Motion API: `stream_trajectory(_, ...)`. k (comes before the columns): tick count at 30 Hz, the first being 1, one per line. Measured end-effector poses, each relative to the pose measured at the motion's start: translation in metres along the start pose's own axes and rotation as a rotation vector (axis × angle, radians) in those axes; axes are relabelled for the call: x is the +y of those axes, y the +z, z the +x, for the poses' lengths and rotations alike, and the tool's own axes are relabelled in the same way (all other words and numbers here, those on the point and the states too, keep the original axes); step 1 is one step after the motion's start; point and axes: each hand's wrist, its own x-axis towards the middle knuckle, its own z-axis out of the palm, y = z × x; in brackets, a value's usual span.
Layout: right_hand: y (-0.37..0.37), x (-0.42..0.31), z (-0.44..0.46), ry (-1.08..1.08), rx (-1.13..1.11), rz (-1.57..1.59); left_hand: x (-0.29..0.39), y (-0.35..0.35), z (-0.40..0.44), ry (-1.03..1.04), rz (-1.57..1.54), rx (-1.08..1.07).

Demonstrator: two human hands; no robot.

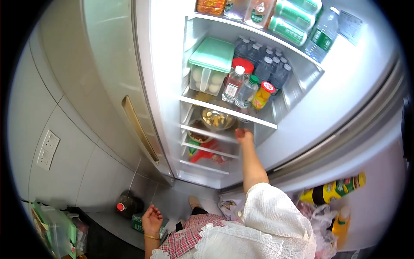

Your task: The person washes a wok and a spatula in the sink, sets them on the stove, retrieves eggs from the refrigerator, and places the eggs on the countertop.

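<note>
My right hand reaches into the open fridge, at the right end of a middle shelf. Its fingers are blurred, and I cannot make out whether they grip anything. Just left of it stands a clear bowl with pale pieces of food inside. Under that, a second bowl with dark contents sits lower down. A red bag lies on a shelf below. My left hand hangs low beside my body, palm up, fingers loosely curled and holding nothing.
On the shelf above are a green-lidded egg box, water bottles and a yellow jar. Green cans fill the top shelf. The open fridge door on the right holds a yellow bottle. A dark jug stands at lower left.
</note>
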Motion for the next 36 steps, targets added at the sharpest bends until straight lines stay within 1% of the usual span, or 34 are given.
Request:
stream_trajectory(1, 0.0, -0.003, 0.015, -0.016, 0.008, -0.004, -0.001, -0.002, -0.001, 0.007, -0.007, 0.006)
stream_trajectory(2, 0.003, -0.009, 0.032, 0.015, 0.105, -0.054, -0.005, -0.003, -0.002, 0.015, -0.03, 0.05)
stream_trajectory(3, 0.003, -0.01, 0.047, 0.008, 0.147, -0.05, -0.008, -0.006, -0.002, 0.021, -0.053, 0.092)
stream_trajectory(5, 0.008, -0.016, 0.056, -0.051, 0.145, -0.026, -0.016, -0.01, -0.002, 0.05, -0.078, 0.099)
stream_trajectory(7, 0.01, -0.017, 0.069, -0.075, 0.064, -0.033, -0.024, -0.011, -0.003, 0.05, -0.101, 0.188)
stream_trajectory(9, 0.009, -0.016, 0.079, -0.084, -0.021, -0.026, -0.031, -0.012, -0.003, 0.077, -0.14, 0.223)
stream_trajectory(10, 0.01, -0.013, 0.091, -0.142, -0.004, -0.01, -0.034, -0.012, -0.003, 0.087, -0.147, 0.234)
stream_trajectory(11, 0.007, -0.012, 0.1, -0.147, 0.032, 0.042, -0.036, -0.011, -0.003, 0.093, -0.153, 0.245)
stream_trajectory(14, 0.02, -0.013, 0.088, -0.199, -0.009, 0.05, -0.038, -0.015, -0.004, 0.12, -0.161, 0.28)
stream_trajectory(17, 0.021, -0.015, 0.094, -0.231, -0.027, 0.027, -0.034, -0.023, -0.009, 0.135, -0.18, 0.278)
stream_trajectory(18, 0.021, -0.016, 0.098, -0.242, -0.031, 0.021, -0.032, -0.022, -0.012, 0.162, -0.14, 0.309)
stream_trajectory(22, 0.025, -0.016, 0.107, -0.279, -0.053, 0.004, -0.027, -0.018, -0.031, 0.177, -0.167, 0.334)
stream_trajectory(24, 0.031, -0.023, 0.109, -0.304, -0.075, -0.012, -0.026, -0.015, -0.039, 0.196, -0.149, 0.382)
stream_trajectory(26, 0.038, -0.034, 0.112, -0.333, -0.099, -0.041, -0.024, -0.018, -0.048, 0.19, -0.143, 0.377)
stream_trajectory(31, 0.057, -0.062, 0.08, -0.477, -0.152, -0.204, -0.032, -0.045, -0.039, 0.144, -0.13, 0.383)
stream_trajectory(33, 0.066, -0.06, 0.057, -0.535, -0.149, -0.271, -0.033, -0.052, -0.031, 0.131, -0.129, 0.291)
stream_trajectory(35, 0.069, -0.056, 0.03, -0.555, -0.085, -0.291, -0.036, -0.037, -0.028, 0.135, -0.128, 0.284)
stream_trajectory(36, 0.065, -0.054, 0.016, -0.516, -0.01, -0.249, -0.038, -0.026, -0.028, 0.152, -0.136, 0.282)
